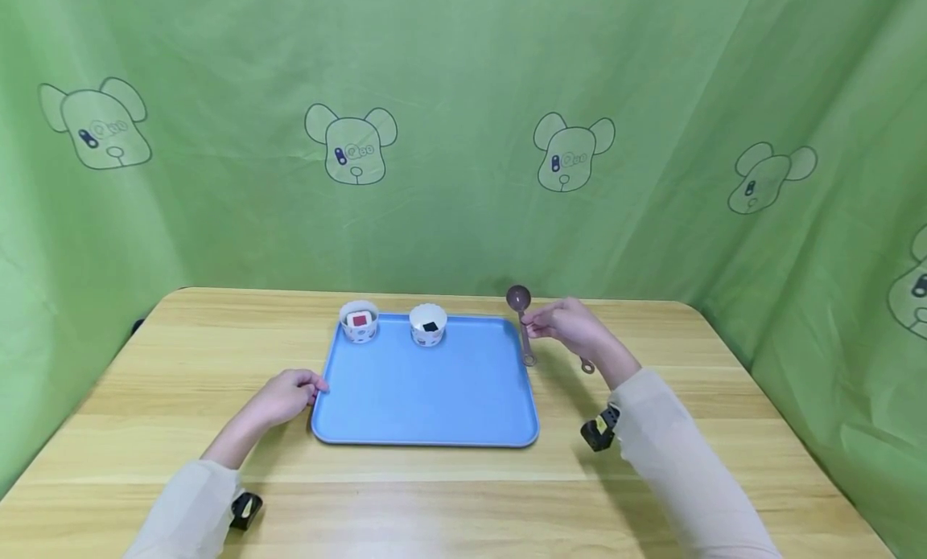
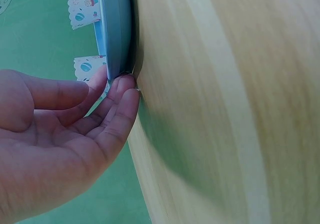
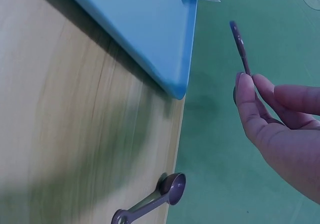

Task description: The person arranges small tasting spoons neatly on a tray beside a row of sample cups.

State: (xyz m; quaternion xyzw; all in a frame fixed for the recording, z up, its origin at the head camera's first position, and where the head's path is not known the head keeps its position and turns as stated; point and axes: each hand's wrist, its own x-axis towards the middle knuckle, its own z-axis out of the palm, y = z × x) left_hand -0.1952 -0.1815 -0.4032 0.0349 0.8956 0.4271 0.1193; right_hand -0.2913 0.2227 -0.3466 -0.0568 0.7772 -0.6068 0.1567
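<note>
My right hand [image 1: 575, 327] pinches a dark plum-brown measuring spoon [image 1: 518, 298] by its handle, at the tray's far right corner. The spoon's bowl points away toward the green curtain. In the right wrist view, fingertips and thumb meet on the handle [image 3: 240, 43]. My left hand [image 1: 287, 394] rests at the left edge of the blue tray [image 1: 434, 398]. Its fingertips touch the rim, one over it and others along the outer side, as the left wrist view shows. The thumb [image 2: 60, 94] stays off the tray.
Two small scalloped cups stand at the tray's far side: the left cup [image 1: 360, 332] holds a white piece with a red square, the right cup [image 1: 427, 336] a black piece. Another measuring spoon [image 3: 173, 189] lies on the wooden table [image 1: 405, 503], mostly hidden behind my right wrist in the head view.
</note>
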